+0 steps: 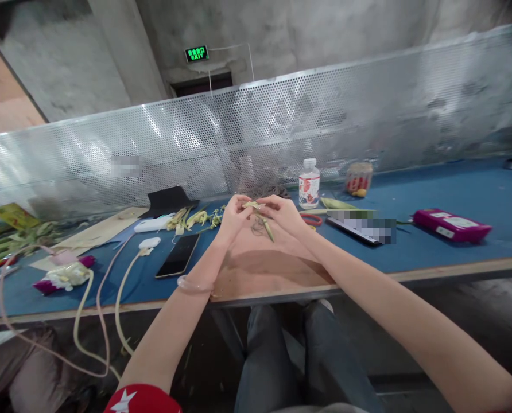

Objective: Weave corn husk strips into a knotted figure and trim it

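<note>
Above a brown board [256,269], my left hand [237,212] and my right hand [283,211] meet, both closed in a pinch. Between their fingertips is a pale green leaf piece [251,205], small and partly covered by the fingers. Below my right fingers a narrow green pointed piece [268,230] slants down; whether it joins the leaf piece is unclear. Thin dark thread [258,228] lies beside it on the board. Red-handled scissors [311,219] rest just past my right hand, and a tangle of grey-brown strands [264,191] lies behind the hands.
Leaf flowers [196,218], a phone [178,256] and a white power strip [155,223] with trailing cables lie left. Rightward are a bottle [309,186], a jar [359,180], a dark flat device [353,229] and a purple packet [451,225]. A perforated metal screen [174,137] backs the table.
</note>
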`<state>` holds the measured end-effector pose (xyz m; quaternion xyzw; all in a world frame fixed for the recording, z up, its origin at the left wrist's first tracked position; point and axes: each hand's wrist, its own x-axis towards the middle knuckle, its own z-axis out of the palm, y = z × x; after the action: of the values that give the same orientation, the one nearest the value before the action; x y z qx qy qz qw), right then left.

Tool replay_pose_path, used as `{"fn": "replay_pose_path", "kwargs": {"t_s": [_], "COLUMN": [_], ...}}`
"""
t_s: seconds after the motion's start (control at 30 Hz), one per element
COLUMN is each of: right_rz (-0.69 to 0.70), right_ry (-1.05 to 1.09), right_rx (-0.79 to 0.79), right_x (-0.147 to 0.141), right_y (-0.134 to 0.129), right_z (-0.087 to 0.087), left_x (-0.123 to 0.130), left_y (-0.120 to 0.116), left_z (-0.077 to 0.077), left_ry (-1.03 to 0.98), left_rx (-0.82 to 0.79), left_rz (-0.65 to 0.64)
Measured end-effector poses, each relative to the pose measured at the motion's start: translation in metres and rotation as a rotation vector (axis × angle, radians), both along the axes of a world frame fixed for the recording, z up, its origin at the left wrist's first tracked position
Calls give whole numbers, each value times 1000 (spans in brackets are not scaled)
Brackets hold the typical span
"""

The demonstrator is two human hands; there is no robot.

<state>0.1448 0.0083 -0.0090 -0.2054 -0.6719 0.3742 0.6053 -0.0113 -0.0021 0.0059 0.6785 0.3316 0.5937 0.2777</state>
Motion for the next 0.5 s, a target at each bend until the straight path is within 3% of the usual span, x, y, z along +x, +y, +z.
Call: {"fn": "replay_pose_path", "kwargs": {"t_s": [0.2, 0.37, 0.5], "right_rz": [-118, -128, -131], "right_ry": [-31, -15, -20], "right_rx": [58, 63, 55], "right_x": [-2, -4, -4], "right_y": [1, 1, -1], "right_z": [-1, -3, -1], "left_x": [1, 0, -1], "left_y": [1, 5, 7], "left_z": [0, -2, -5], "left_ry": [-49, -53, -100], "left_rx": [-3, -32, -81], "left_rz": [-5, 14, -55]}}
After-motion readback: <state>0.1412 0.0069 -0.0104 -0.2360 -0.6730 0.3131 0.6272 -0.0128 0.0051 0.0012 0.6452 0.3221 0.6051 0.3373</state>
